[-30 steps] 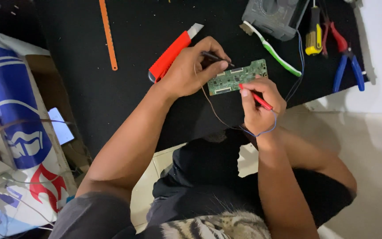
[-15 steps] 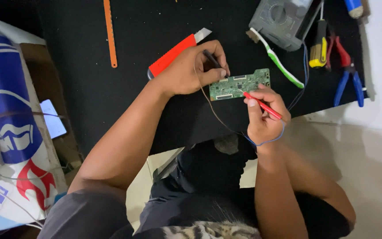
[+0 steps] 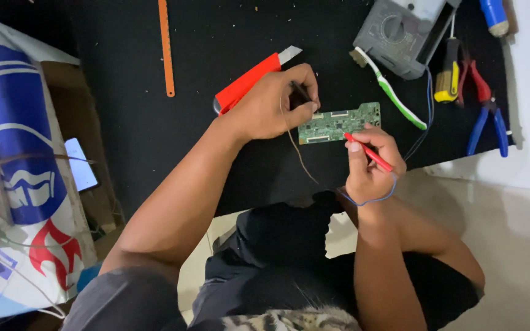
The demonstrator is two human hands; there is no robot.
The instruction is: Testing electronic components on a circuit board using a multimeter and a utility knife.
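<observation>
On the black bench [image 3: 216, 153], a small green board [image 3: 338, 122] lies flat right in front of me. Both my hands are at it.

My left hand [image 3: 274, 107] sits at the left end of the board. Its grip is closed tight on a thin black probe [image 3: 300, 92], pinched between my thumb and fingers. The tip points down at the left edge of the board. A thin brown wire [image 3: 299, 153] runs from that hand toward me.

My right hand [image 3: 372, 162] is just below the right end of the board. Its grip is closed on a red probe [image 3: 369, 153], held like a pencil. The red tip touches the lower edge of the board. A blue wire [image 3: 369, 199] loops under that hand.

Behind my left hand lies a red cutter [image 3: 249, 83]. Beside the board, to the right, is a green and white toothbrush [image 3: 394, 92]. Farther back sits a grey meter [image 3: 400, 30]. Pliers with blue handles [image 3: 489, 122] lie at the right, next to a yellow and black screwdriver [image 3: 448, 76]. An orange saw blade [image 3: 165, 46] lies well apart on the left.
</observation>
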